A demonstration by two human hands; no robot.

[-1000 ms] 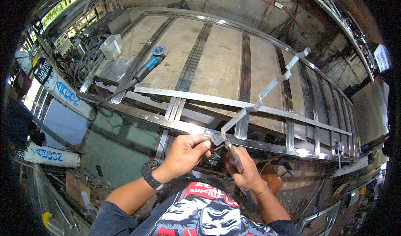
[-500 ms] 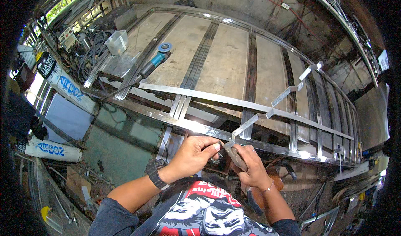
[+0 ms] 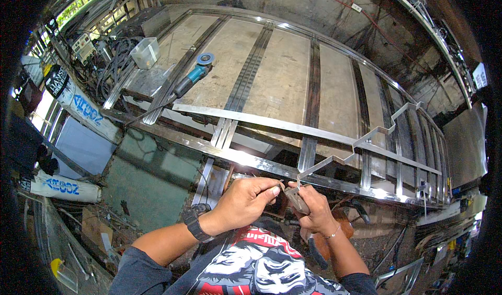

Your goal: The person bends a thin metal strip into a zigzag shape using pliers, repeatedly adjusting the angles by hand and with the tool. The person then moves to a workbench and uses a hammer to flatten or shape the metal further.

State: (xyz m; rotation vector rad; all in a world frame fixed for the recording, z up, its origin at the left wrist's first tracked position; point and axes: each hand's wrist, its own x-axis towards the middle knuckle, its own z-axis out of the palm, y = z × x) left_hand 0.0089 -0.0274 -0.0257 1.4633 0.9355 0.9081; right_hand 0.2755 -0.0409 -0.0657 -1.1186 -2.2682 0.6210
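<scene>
My left hand (image 3: 241,203), with a dark watch on its wrist, is closed in a pinch in front of my chest. What sits between its thumb and forefinger is too small to make out. Close beside it, my right hand (image 3: 316,211) is wrapped round a grey-brown metal block (image 3: 296,201). From the block's top a thin metal strip (image 3: 320,164), bent into a zigzag of steps, rises and reaches away to the far right, over the metal frame (image 3: 246,159). The strip's near end is partly hidden by the block and my fingers.
An angle grinder (image 3: 194,77) lies on the frame's board, near a clear plastic bin (image 3: 145,53) and heaped cables (image 3: 112,70). Two white gas cylinders (image 3: 65,186) lie at the left. A flat metal bar (image 3: 261,120) crosses the frame's near side.
The zigzag strip has swung; its far end is now further right and nearer me. The block in my right hand has turned a little with it, and my left hand stays close by.
</scene>
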